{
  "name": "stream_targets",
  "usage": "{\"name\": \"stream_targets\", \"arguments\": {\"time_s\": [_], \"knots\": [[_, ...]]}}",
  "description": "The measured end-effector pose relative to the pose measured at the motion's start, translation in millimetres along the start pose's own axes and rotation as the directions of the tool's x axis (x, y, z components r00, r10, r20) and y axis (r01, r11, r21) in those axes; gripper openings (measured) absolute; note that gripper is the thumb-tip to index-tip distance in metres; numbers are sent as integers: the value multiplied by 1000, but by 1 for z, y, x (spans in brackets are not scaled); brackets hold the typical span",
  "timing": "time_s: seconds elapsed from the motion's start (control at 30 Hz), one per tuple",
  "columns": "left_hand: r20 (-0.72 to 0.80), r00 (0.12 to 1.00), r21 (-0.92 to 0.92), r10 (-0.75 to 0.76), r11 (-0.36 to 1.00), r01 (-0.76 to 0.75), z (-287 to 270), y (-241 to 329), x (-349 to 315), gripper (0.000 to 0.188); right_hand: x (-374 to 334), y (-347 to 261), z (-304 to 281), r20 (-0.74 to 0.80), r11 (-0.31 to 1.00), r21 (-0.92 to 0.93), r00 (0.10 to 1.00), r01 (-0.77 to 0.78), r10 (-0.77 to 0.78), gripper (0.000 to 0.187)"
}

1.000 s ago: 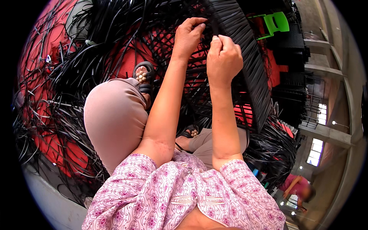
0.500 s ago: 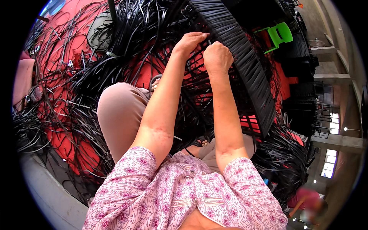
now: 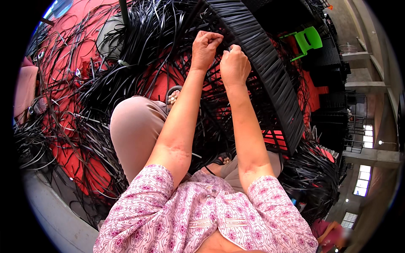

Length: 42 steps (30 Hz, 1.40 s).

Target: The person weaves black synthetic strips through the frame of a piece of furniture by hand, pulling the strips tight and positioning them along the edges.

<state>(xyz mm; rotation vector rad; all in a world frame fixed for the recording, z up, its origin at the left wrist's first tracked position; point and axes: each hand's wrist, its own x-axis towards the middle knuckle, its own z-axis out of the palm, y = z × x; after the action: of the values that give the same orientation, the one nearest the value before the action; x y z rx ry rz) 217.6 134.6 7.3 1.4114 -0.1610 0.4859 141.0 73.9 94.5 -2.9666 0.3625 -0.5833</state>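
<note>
A furniture frame [image 3: 265, 69] partly wrapped in black flat strips leans in front of me, its wrapped side slanting from upper middle to lower right. My left hand [image 3: 205, 49] is raised beside its upper part, fingers pinched together; whatever they hold is too thin and dark to make out. My right hand [image 3: 235, 66] is closed in a fist just right of it, close to the wrapped side. A small dark bit shows at its thumb, but I cannot tell its kind. Dark bars and loose strips lie below both hands.
Heaps of loose black strips [image 3: 112, 86] spread over the red floor [image 3: 80, 168] on my left, with another heap [image 3: 310, 177] at right. A green chair [image 3: 309, 39] stands at the far right, near dark woven furniture. Another person [image 3: 328, 234] is at the lower right edge.
My left hand has drawn back slightly from the frame, its fingers now curled into a pinch. My right hand has come a little nearer to me and left, still closed.
</note>
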Motion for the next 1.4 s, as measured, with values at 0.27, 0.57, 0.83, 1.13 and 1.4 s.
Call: {"name": "stream_targets", "arguments": {"time_s": [0.27, 0.57, 0.83, 1.13, 1.4], "knots": [[154, 911, -364, -383, 835, 412, 19, 2, 10, 15, -9, 12, 24, -191, 956, 294, 980, 0, 59, 20], [272, 919, -108, -286, 940, 325, 14, -10, 27, 27, -6, 21, 30, -165, 964, 250, 985, 92, -51, 15], [421, 830, -475, -365, 691, 545, -4, -12, 29, 18, 2, 14, 21, -134, 975, 195, 987, 111, -85, 13], [200, 874, -604, -442, 647, 466, -2, -23, 28, 10, 5, 10, 16, -93, 977, 165, 988, 137, -123, 15], [22, 938, -463, -346, 828, 317, 19, -25, 48, 17, 8, 8, 21, -45, 973, 166, 987, 162, -156, 18]]}}
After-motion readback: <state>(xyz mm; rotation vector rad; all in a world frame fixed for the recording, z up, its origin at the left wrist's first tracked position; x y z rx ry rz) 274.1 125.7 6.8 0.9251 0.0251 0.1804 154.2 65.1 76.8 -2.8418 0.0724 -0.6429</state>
